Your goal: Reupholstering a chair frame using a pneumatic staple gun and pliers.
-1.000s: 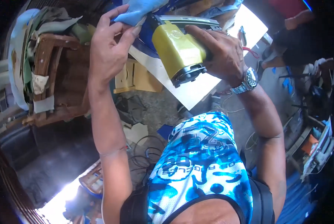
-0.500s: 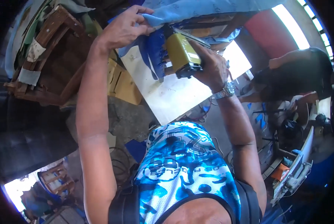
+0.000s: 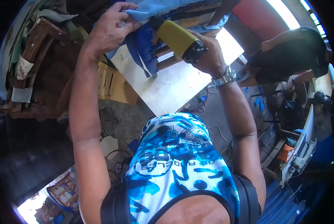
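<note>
My left hand (image 3: 111, 30) pinches the edge of a light blue fabric (image 3: 157, 9) at the top of the view. Wrapped round an olive-yellow staple gun (image 3: 176, 37), my right hand (image 3: 211, 56) wears a metal watch at the wrist. The gun's dark nose points up and left at the fabric edge, close to my left fingers; whether it touches cannot be made out. Under the fabric is a wooden frame (image 3: 167, 61), with torn dark blue covering (image 3: 140, 48) hanging from it.
A pale board (image 3: 174, 87) lies below the frame. Left stand a brown wooden furniture frame (image 3: 36, 71) and a tan plastic piece (image 3: 118, 86). A person in dark clothes (image 3: 290, 56) bends at the right, near a red panel (image 3: 252, 16). Hoses (image 3: 221, 138) and blue scraps cross the floor.
Both hands, the fabric and the staple gun have shifted slightly left and up in the view. The gun has tilted, its rear end swinging right. The left fingers still hold the fabric.
</note>
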Demonstrator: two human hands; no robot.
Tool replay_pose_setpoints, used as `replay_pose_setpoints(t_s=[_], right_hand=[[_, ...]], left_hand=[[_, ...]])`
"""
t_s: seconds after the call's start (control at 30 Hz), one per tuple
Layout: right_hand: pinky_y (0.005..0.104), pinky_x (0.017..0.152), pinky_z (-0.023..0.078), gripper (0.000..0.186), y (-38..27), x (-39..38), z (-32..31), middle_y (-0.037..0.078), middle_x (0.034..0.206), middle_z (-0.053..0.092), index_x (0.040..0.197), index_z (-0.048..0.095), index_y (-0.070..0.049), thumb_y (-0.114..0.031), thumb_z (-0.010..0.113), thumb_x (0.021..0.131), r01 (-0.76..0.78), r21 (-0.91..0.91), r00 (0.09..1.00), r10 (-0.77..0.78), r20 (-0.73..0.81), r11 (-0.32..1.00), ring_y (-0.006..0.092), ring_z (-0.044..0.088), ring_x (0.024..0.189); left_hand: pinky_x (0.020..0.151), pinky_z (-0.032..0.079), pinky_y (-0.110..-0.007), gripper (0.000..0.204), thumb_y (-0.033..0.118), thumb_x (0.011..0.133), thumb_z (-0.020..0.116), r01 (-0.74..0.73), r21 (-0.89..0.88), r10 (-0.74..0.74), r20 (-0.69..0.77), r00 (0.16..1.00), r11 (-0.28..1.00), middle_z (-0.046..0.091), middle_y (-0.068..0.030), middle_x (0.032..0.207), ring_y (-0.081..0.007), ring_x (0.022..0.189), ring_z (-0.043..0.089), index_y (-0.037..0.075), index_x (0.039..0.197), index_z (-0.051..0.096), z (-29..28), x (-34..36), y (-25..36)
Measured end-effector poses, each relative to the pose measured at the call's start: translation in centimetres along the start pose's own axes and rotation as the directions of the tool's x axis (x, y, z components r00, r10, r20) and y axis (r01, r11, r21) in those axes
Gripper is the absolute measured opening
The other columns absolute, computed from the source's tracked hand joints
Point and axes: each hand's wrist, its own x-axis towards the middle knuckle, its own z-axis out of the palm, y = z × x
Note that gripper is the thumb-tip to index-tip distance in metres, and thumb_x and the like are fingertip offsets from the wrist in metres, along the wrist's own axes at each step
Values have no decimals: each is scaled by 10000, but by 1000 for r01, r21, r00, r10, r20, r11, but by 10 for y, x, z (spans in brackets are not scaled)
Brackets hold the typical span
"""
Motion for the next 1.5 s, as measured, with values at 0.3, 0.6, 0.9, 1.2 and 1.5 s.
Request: replay_pose_setpoints(t_s=[0.3,0.6,0.9,1.2,1.5], right_hand=[[328,736,603,597,-26,-20,30,143,976,766,1253,665,-47,-167,894,715,-58,71,986,68,-153,996,246,764,860],[342,792,601,693,-24,-27,25,155,1043,761,1340,639,-94,-161,900,701,-81,87,986,93,-136,993,282,760,924],[344,762,627,716,-15,-26,34,166,1022,763,1330,641,-104,-245,926,688,-46,36,975,53,-218,998,276,767,880],[368,697,605,670,9,-16,54,163,932,757,1298,645,-103,-162,896,679,-50,89,967,71,-245,995,304,757,795],[361,717,586,487,8,-110,88,148,879,755,1227,678,-89,-286,842,813,-394,244,915,404,7,886,271,757,793]], left_hand=[[992,533,-372,267,222,963,697,-163,72,167,-50,985,984,585,-43,1359,-199,1196,611,24,1136,745,4,-8,5],[991,542,-335,234,174,949,715,-161,-50,163,22,986,986,579,-38,1362,-174,1157,629,13,1115,748,5,-3,4],[995,513,-339,264,182,928,738,-105,-99,106,4,994,990,571,-46,1338,-160,1132,618,-35,1079,741,11,6,8],[955,479,-300,248,144,921,734,-29,69,36,-107,994,997,596,-66,1309,-182,1104,626,-27,1100,736,22,15,1],[958,495,-421,124,122,898,706,51,607,415,-600,684,793,602,-178,1184,-324,1106,596,14,959,714,39,-30,-23]])
